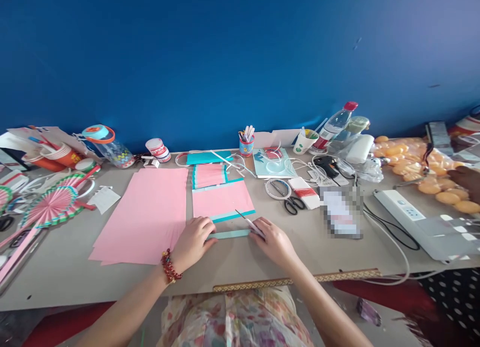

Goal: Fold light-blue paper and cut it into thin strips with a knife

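A narrow teal paper strip lies flat on the table between my two hands. My left hand, with a red bead bracelet on the wrist, presses curled fingers on the strip's left end. My right hand rests at the strip's right end and grips a thin pen-like tool that points up and left. Just behind the strip lies a pink sheet with a teal border. A large pink sheet lies to the left, partly under my left hand.
Black scissors, a glue gun, white cables, a pen cup, bottles and a power strip crowd the back and right. Pleated paper fans lie at left. Another person's hand shows at the far right by orange balls.
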